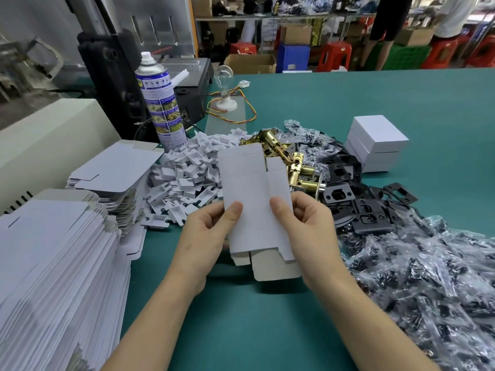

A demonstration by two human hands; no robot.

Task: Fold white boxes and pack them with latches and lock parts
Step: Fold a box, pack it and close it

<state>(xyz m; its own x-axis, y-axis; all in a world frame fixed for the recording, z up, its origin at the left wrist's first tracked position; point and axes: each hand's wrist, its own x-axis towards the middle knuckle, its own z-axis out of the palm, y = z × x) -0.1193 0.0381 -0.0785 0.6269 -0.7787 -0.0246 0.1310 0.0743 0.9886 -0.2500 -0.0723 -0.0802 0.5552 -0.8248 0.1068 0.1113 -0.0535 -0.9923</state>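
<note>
I see the green surface (pixel 267 330), with a tall stack of flat blanks (pixel 53 263) along its left edge and bagged lock parts (pixel 428 277) heaped toward its right edge. Brass latches (pixel 294 167) lie near the middle. In front of them, a flattened white box (pixel 254 188) is pinched by my left hand (pixel 203 236) and right hand (pixel 308 226), thumbs on top.

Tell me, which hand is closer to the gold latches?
Probably the right hand. Both hands pinch the flat white box, but the gold latches lie just beyond the right one; the left hand sits nearer the white inserts.
</note>
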